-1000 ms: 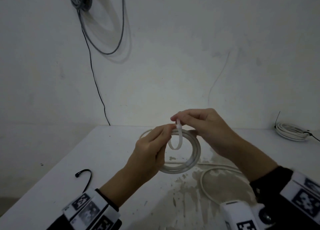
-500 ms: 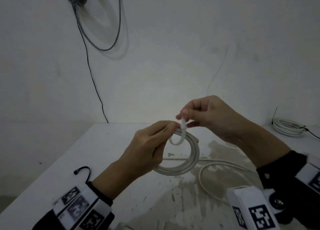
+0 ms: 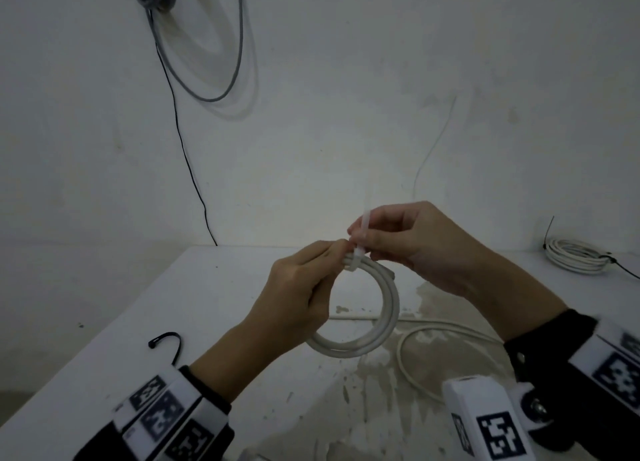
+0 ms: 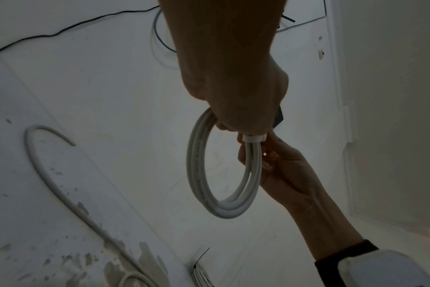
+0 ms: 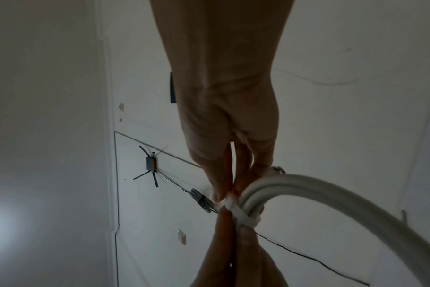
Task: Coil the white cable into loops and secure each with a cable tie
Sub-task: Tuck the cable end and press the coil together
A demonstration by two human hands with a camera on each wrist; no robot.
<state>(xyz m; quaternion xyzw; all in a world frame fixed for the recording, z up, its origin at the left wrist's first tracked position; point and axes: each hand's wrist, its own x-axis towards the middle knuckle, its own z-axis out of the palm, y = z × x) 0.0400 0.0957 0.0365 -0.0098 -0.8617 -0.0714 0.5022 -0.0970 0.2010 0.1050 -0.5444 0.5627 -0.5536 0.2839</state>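
A white cable coil (image 3: 389,308) of a few loops hangs in the air above the table (image 3: 221,304). My left hand (image 3: 332,252) pinches the coil at its top, next to the white cable tie (image 3: 356,261) wrapped tight around the strands. My right hand (image 3: 360,233) pinches the tie's free tail (image 3: 365,223), which sticks up above the fingers. The left wrist view shows the coil (image 4: 233,209) with the tie band (image 4: 254,138) at its top. In the right wrist view the tie (image 5: 243,215) crosses the bundled cable (image 5: 307,186). The rest of the cable (image 3: 408,367) trails on the table.
A black cable tie (image 3: 169,342) lies on the table at the left. A second white coil (image 3: 578,256) bound with a black tie sits at the back right. Grey cable (image 3: 207,44) and a black wire (image 3: 187,162) hang on the wall behind.
The tie's wide loop has closed tight around the coil. My right hand pulled the tail upward, and more of it now sticks out above the fingers.
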